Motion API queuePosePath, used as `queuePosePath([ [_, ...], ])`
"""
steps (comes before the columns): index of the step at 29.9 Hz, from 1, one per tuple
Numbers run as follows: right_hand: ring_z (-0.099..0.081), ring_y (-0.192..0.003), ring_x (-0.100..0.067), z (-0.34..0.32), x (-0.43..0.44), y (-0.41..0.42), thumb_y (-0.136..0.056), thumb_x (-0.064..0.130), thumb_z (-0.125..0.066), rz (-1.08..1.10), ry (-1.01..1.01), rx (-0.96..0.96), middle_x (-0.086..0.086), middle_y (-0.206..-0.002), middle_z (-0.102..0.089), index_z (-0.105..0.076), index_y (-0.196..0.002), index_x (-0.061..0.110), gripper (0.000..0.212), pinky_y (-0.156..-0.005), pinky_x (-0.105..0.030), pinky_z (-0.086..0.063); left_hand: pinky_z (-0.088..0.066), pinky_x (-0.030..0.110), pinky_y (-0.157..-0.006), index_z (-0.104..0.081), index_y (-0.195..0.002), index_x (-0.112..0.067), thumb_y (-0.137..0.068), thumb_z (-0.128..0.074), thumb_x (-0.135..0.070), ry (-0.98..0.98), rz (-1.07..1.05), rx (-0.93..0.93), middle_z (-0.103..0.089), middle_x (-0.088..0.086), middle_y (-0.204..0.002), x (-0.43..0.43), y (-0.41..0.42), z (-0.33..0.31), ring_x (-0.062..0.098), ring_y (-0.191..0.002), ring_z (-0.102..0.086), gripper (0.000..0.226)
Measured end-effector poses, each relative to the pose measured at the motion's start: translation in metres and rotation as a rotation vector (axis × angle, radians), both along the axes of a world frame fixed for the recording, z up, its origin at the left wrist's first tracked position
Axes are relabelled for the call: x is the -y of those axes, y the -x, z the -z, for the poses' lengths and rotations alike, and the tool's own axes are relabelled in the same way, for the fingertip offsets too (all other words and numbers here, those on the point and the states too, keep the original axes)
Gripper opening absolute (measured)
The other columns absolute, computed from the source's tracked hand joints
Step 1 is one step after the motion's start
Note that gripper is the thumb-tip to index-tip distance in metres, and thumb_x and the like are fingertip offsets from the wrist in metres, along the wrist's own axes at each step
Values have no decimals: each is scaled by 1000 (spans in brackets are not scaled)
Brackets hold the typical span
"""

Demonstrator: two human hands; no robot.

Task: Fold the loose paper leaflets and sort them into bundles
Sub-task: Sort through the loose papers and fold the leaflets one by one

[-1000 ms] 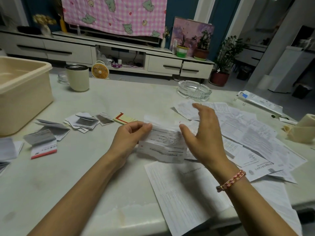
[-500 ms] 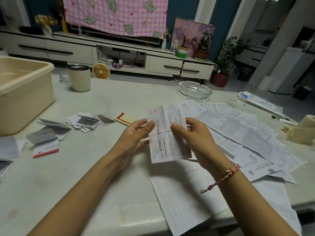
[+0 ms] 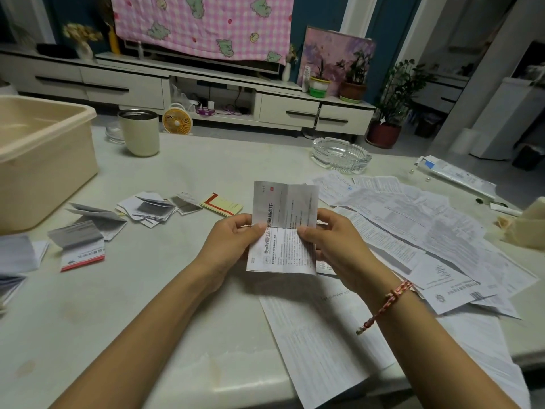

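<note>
Since a second ago you have lifted the leaflet [image 3: 283,206] off the table [image 3: 206,163] and turned it on end; it now stands upright between your hands, clear of the surface. Your left hand [image 3: 231,246] pinches its left edge about halfway up, thumb on the printed face and fingers curled behind. Your right hand [image 3: 336,246] pinches the right edge at the same height in the same way. A crease runs across the sheet just at the level of your thumbs, and it seems already folded lengthwise, though the layers are hard to make out.

Directly below the grip lies a long unfolded sheet [image 3: 318,335], overhanging the near table edge. To the right of the grip the loose sheets [image 3: 413,228] lie spread and overlapping. To its left sit the folded bundles [image 3: 150,209], with a red-edged folded leaflet [image 3: 81,250] farther left. Beyond the grip, to the right, stands a glass ashtray [image 3: 340,154]; far left, a beige tub [image 3: 44,166].
</note>
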State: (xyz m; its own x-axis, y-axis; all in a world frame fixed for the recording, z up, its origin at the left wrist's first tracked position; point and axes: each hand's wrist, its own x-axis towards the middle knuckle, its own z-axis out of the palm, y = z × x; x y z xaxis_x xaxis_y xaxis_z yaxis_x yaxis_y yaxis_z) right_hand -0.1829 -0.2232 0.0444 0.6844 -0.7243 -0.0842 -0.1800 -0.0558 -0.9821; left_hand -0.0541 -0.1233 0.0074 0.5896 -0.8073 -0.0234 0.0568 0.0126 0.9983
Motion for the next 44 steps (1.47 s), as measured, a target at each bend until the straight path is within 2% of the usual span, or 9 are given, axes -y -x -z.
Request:
queuePosePath([
  [4, -64, -78, -19, 2, 2, 1, -87, -15, -42, -25, 7, 36, -5, -84, -68, -67, -80, 12, 38, -63, -26, -55, -52, 26, -59, -67, -82, -16, -96, -39, -12, 21, -22, -119, -70, 1, -75, 0, -2, -4, 12, -65, -66, 32],
  [8, -67, -72, -14, 3, 1, 1, -78, -23, -42, -28, 86, 46, -7, -82, -71, -65, -59, 5, 41, -55, -20, -52, -55, 29, -59, -66, -85, -12, -98, -39, -35, 25, 56, -348, -72, 4, -76, -1, -3, -7, 18, -66, -68, 37],
  [11, -66, -69, -8, 4, -2, 2, -79, -22, -43, -58, 150, 31, -5, -80, -68, -63, -58, 3, 38, -49, -25, -54, -54, 29, -60, -67, -100, -10, -92, -48, -43, -70, 113, -230, -71, 12, -96, 0, -3, -3, 22, -78, -66, 39],
  [16, -64, -90, -30, 8, -2, 1, -76, -22, -44, -98, 276, 13, -12, -87, -68, -66, -53, 11, 46, -64, -51, -57, -48, 29, -68, -72, -92, -11, -93, -51, -30, -81, 78, -161, -70, 11, -93, -1, -5, -3, 22, -80, -63, 29],
  [22, -60, -82, -9, 6, -7, 0, -81, -13, -40, -126, 361, -24, 3, -84, -65, -68, -72, 12, 39, -66, -24, -50, -45, 20, -60, -71, -89, -18, -87, -64, -16, -127, 35, 51, -70, 0, -89, -3, -3, 1, 12, -80, -62, 8],
  [27, -54, -80, -8, 3, -3, -2, -95, 33, -47, -29, 232, -65, 1, -91, -59, -60, -105, 17, 23, -62, -22, -45, -49, 18, -58, -70, -83, -18, -85, -66, -13, -53, -57, 49, -72, 0, -80, -1, -4, 3, 10, -70, -64, 7],
  [30, -62, -75, -15, 9, -6, -2, -85, 25, -66, -36, 258, -108, -11, -91, -65, -61, -102, 10, 24, -56, -26, -55, -51, 19, -62, -70, -80, -17, -83, -68, -12, -21, -86, 29, -72, 3, -78, -1, -3, 4, 11, -68, -64, 7],
  [38, -53, -62, 0, 16, -7, -8, -83, 20, -67, -11, 415, -40, 10, -69, -61, -66, -75, 17, 9, -59, -16, -42, -49, 15, -56, -70, -79, -15, -81, -71, -13, -36, -38, 69, -71, -1, -74, -2, 0, 3, 4, -63, -64, 2],
  [44, -55, -63, -8, 12, -3, -12, -81, 17, -70, 109, 324, 23, 4, -66, -62, -64, -65, 18, 17, -60, -23, -44, -49, 17, -48, -68, -80, -10, -85, -65, -9, -13, 0, 44, -68, -4, -61, -6, -3, -5, 3, -54, -63, 6],
])
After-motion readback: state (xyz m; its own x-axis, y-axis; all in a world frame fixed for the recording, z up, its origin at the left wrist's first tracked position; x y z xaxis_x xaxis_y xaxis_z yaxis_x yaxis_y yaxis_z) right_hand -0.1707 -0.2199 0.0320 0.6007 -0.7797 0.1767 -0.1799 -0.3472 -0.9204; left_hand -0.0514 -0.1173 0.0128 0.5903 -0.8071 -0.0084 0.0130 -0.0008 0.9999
